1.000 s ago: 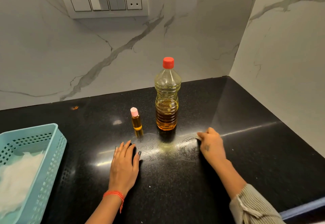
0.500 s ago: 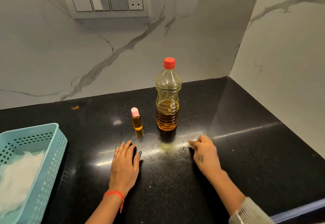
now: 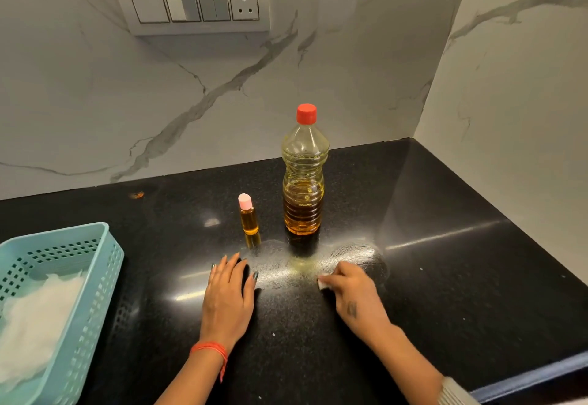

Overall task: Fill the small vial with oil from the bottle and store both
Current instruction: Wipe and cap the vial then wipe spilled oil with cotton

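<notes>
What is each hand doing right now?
Left hand: open, flat on the countertop.
Right hand: holds a small white wad against the countertop.

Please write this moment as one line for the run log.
vial: capped, full | bottle: capped, upright | left hand: flat on counter | right hand: wiping with white wad

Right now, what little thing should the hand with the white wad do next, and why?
Probably keep wiping toward the left. The right hand pinches a small white cotton wad on the black stone counter, and a greasy smear shows in front of the red-capped plastic oil bottle and the pink-capped glass vial, both capped. The left hand rests flat.
</notes>
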{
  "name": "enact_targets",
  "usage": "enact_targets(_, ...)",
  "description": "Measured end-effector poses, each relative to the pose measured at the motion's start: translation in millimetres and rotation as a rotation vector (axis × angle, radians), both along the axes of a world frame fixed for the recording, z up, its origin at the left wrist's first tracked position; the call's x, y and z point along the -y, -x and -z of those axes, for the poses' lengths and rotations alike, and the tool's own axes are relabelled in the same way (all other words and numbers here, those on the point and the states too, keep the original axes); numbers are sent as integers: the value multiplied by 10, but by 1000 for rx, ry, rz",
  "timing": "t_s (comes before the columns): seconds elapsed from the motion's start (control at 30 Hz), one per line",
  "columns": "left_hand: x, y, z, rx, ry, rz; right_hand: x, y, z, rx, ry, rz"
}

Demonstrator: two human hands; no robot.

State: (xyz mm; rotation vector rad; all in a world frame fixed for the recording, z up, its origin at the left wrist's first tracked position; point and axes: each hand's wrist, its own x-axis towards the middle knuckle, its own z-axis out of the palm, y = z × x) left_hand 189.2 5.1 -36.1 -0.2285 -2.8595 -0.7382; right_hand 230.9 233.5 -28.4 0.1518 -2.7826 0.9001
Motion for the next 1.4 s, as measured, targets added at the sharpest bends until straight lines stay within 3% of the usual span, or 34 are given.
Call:
enact_targets(0.1, 12, -10, 8, -6, -3, -3, -185, -157, 9, 18, 5, -76)
enact_targets(0.3, -3, -3, 3, -5, 1, 8, -774, 174, -177, -101, -82, 203)
enact_targets(0.47, 11, -3, 15, -3, 2, 0, -847, 511, -48, 37, -200, 181)
enact_targets(0.77, 14, -3, 19, -12, 9, -4, -591, -202, 40, -36, -142, 381)
enact_targets(1.0, 14, -1, 21, -1, -9, 0, 252, -125, -14, 52, -32, 271)
enact_targets(1.17, 6, -2, 21, 9, -30, -15, 960, 103, -121, 149, -139, 36)
enact_targets(1.4, 17, 0, 20, 1, -88, -6, 1153, 15, -8, 74, -136, -78)
